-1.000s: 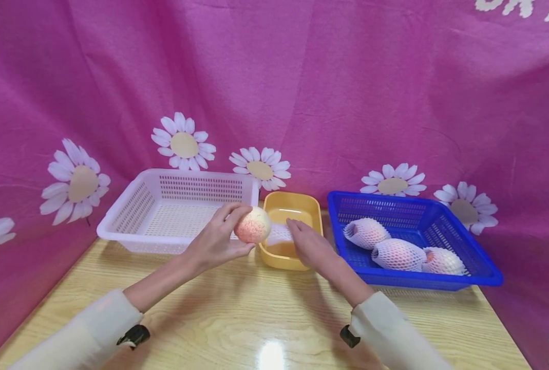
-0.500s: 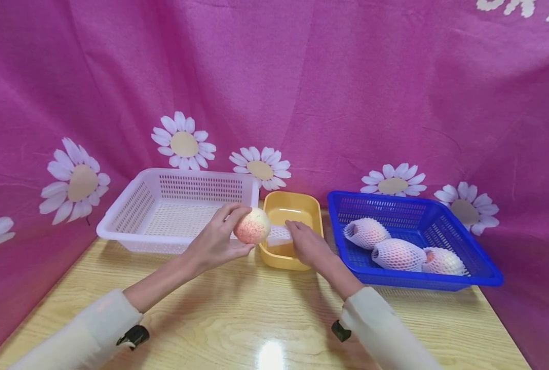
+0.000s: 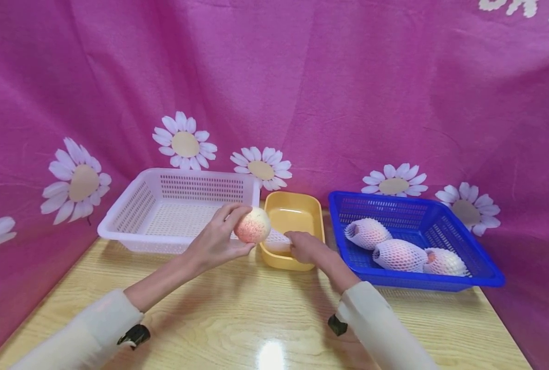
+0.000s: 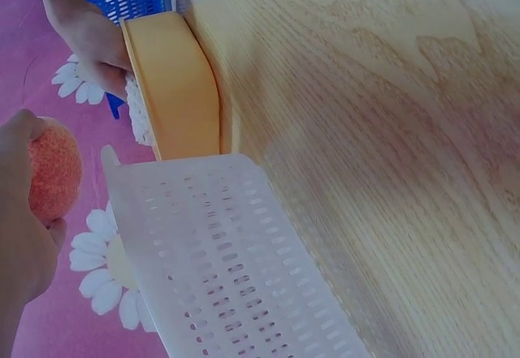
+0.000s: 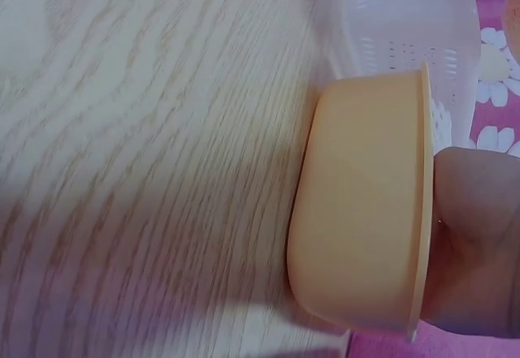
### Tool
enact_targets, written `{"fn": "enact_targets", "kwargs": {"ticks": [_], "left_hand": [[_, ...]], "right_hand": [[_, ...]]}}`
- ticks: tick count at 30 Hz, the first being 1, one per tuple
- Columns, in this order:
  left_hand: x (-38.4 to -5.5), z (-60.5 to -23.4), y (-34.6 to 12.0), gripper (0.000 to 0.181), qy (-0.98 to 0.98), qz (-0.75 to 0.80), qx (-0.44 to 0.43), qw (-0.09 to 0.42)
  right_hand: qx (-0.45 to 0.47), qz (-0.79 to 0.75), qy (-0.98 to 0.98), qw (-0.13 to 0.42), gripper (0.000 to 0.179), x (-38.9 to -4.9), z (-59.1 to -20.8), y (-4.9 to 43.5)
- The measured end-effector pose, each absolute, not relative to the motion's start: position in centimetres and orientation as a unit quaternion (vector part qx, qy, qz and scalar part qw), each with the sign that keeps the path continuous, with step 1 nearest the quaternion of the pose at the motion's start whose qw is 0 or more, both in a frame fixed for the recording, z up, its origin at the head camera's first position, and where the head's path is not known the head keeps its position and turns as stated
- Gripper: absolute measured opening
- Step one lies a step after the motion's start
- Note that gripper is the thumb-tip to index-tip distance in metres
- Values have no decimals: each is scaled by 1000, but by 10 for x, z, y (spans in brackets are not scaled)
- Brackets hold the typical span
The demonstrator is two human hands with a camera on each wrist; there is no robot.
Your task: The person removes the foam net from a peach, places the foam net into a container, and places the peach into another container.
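Observation:
A pale yellow and pink peach (image 3: 254, 225) is gripped between the fingers and thumb of my left hand (image 3: 215, 235), held up near the white basket's right end. In the left wrist view the peach (image 4: 55, 170) shows a redder side. My right hand (image 3: 307, 247) reaches down into the yellow tub (image 3: 297, 218) and holds one end of a white foam net sleeve (image 3: 277, 239). The sleeve stretches left from those fingers, its far end behind the peach in the head view. In the right wrist view, the tub's wall (image 5: 357, 204) hides the right fingertips.
On the left stands a white slotted basket (image 3: 151, 244). A blue basket (image 3: 422, 280) on the right holds three fruits in foam nets, among them a middle one (image 3: 399, 255). Behind the wooden table (image 3: 237, 318) hangs a magenta cloth (image 3: 302, 92) with daisies.
My right hand has turned and lowered a little into the tub, its fingers curling in around the foam net's end. My left hand and the peach stay in place.

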State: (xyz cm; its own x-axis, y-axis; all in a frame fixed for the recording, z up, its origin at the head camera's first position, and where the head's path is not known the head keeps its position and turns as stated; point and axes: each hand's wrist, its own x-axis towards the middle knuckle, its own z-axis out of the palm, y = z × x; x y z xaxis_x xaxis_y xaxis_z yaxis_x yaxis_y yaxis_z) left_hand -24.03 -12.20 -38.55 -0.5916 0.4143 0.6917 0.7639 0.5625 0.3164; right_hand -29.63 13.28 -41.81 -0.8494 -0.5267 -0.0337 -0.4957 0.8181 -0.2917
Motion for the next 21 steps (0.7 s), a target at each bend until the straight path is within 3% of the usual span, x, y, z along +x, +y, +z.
{"fn": "enact_targets", "kwargs": {"ticks": [5, 13, 21], "left_hand": [[-242, -386, -123, 71, -838, -306, -352, 282], [-244, -387, -126, 72, -842, -305, -345, 282], [-245, -388, -128, 72, -843, -308, -341, 280]], "right_hand": [[-251, -158, 951, 91, 19, -299, -420, 134], [-222, -171, 949, 148, 60, -298, -418, 132], [-225, -163, 951, 136, 47, -299, -418, 133]]}}
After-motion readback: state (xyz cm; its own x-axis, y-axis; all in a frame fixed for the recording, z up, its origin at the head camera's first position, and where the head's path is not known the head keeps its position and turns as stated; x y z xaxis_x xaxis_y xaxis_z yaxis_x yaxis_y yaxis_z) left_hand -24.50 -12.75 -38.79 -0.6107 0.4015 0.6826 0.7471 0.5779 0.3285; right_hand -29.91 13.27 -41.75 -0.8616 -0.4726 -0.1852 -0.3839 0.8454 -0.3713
